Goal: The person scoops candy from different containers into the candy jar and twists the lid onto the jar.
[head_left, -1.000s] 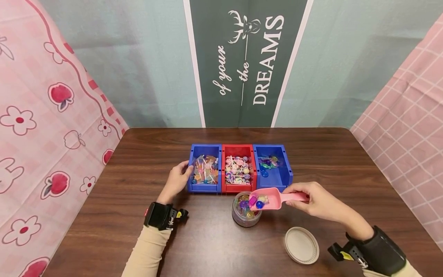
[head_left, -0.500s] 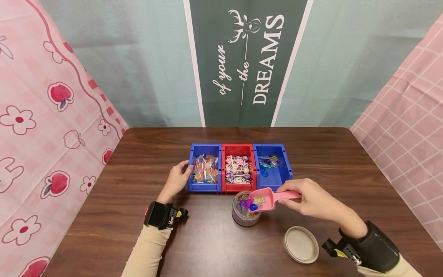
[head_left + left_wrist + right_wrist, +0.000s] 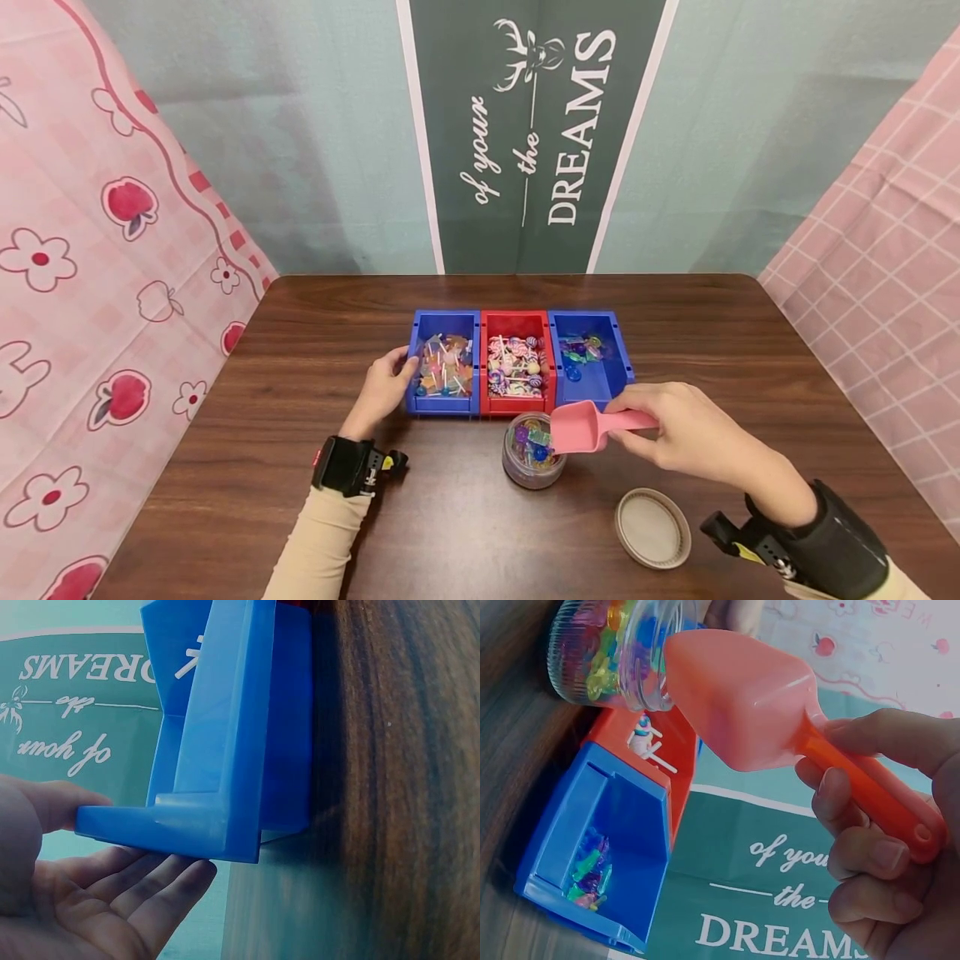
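Note:
My right hand point(image 3: 686, 429) grips the handle of a small pink scoop point(image 3: 576, 427), its bowl bare and its lip at the rim of a clear jar point(image 3: 534, 471). The jar is filled with colourful translucent candy-like pieces point(image 3: 604, 656). In the right wrist view the scoop point(image 3: 739, 697) shows its underside, with fingers curled round the handle. My left hand point(image 3: 384, 387) holds the side wall of the left blue bin point(image 3: 444, 407); in the left wrist view, the thumb lies on one side of that blue wall point(image 3: 150, 829) and the fingers on the other.
A red bin point(image 3: 517, 407) of tiny lollipops stands in the middle of the row. To its right, another blue bin point(image 3: 597, 390) has several translucent pieces towards its back. A round lid point(image 3: 652, 529) lies on the wooden table point(image 3: 465, 542) near the front right.
The scoop has tipped over the jar, and the pink, blue and pale pieces it carried have dropped into the jar. My left hand has stayed at the bin.

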Demonstrator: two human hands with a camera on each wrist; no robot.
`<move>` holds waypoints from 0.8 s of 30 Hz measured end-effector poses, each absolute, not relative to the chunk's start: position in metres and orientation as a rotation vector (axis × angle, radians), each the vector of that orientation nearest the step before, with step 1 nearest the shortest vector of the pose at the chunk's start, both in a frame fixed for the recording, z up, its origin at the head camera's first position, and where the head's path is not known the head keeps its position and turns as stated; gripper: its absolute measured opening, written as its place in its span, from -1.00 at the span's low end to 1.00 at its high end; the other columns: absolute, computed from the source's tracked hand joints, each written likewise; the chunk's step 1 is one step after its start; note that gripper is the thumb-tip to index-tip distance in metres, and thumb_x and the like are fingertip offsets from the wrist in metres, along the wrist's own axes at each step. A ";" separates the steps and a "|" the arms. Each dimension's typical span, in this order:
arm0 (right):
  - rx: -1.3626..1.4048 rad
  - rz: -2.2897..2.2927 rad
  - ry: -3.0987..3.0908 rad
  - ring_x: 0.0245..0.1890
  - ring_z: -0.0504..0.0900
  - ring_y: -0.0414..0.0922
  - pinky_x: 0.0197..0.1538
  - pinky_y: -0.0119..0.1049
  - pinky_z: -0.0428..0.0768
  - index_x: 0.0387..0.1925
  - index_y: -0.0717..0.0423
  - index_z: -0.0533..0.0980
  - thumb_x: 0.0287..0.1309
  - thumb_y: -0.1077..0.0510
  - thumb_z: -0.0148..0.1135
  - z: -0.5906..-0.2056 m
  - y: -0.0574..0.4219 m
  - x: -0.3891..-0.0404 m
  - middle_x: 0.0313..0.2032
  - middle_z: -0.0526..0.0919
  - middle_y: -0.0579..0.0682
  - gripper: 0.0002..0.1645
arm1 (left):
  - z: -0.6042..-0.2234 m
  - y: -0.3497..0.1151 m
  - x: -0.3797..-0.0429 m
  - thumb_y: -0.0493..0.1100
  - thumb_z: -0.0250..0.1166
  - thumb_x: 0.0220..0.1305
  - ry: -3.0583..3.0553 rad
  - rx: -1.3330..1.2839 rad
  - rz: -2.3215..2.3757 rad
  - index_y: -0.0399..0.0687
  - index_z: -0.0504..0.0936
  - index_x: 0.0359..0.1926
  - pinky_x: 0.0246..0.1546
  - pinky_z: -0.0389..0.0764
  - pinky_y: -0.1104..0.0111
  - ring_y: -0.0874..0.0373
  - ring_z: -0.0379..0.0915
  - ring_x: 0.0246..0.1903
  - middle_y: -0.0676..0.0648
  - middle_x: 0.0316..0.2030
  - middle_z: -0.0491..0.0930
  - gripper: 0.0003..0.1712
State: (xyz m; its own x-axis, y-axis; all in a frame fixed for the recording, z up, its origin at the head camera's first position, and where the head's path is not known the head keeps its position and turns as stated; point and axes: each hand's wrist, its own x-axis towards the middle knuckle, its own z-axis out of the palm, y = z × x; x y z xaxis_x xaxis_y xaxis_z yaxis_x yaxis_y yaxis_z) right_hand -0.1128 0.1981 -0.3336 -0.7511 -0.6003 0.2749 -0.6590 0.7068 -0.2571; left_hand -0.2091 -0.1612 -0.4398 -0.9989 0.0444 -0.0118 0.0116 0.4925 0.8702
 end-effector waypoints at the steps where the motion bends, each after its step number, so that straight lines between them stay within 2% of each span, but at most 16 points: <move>1: 1.019 0.513 -2.736 -0.64 0.30 -0.39 -0.64 -0.52 0.28 -0.45 -0.09 0.62 -0.25 0.14 0.48 -0.333 0.199 -0.113 -0.58 0.56 -0.31 -0.78 | -0.440 -0.161 -0.209 -0.21 0.00 0.40 2.689 0.053 1.565 -0.48 0.35 0.20 0.11 0.49 -0.04 -0.16 0.45 0.01 -0.45 0.05 0.51 -0.52; 12: 0.951 0.555 -2.655 -0.66 0.26 -0.43 -0.63 -0.53 0.29 -0.45 -0.10 0.61 -0.31 0.17 0.51 -0.330 0.211 -0.110 -0.62 0.49 -0.34 -0.73 | -0.439 -0.162 -0.208 -0.20 0.00 0.41 2.685 0.061 1.558 -0.49 0.33 0.21 0.13 0.48 -0.05 -0.17 0.44 0.03 -0.47 0.08 0.48 -0.51; 24: 0.987 0.593 -2.686 -0.64 0.29 -0.42 -0.63 -0.55 0.32 -0.44 -0.11 0.61 -0.25 0.16 0.48 -0.335 0.208 -0.108 -0.60 0.49 -0.36 -0.77 | -0.437 -0.161 -0.208 -0.21 0.00 0.40 2.696 0.071 1.553 -0.51 0.34 0.20 0.10 0.49 -0.05 -0.18 0.45 0.01 -0.47 0.06 0.50 -0.51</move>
